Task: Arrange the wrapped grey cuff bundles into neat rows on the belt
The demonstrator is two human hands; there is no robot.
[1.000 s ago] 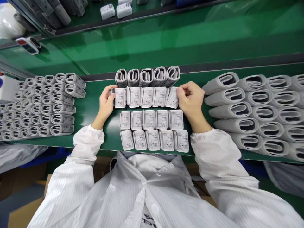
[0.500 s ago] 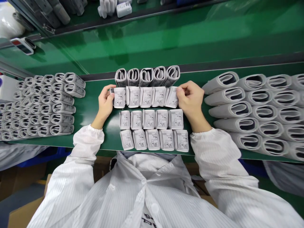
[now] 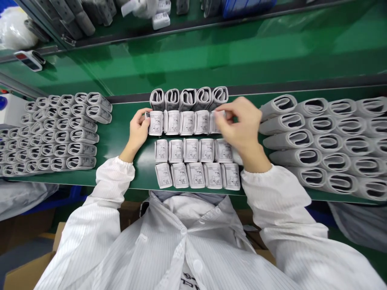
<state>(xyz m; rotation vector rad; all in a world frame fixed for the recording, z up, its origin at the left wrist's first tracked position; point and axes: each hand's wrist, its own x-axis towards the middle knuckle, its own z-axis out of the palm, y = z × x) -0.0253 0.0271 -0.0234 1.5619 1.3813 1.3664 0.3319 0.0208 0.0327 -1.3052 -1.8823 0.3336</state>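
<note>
Factory line: green conveyor belt (image 3: 187,60), striped antistatic smock (image 3: 181,245), rows of rolled cuffs (image 3: 299,157).

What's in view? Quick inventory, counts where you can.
labelled folded cuffs: 15, white-grey, three rows, centre of belt
rolled cuffs: 5, grey, row above those
left cuff block: dozens, grey, left on belt
right cuff block: dozens, grey, right on belt, cut off by frame
belt: 1, green, under the cuffs
white boxes: several, white, far green surface
blue bin: 1, blue, top edge
cardboard box: 1, brown, bottom left
left hand: 1, on leftmost labelled cuff
right hand: 1, blurred, over rightmost labelled cuff
striped smock: 1, white, worn
</note>
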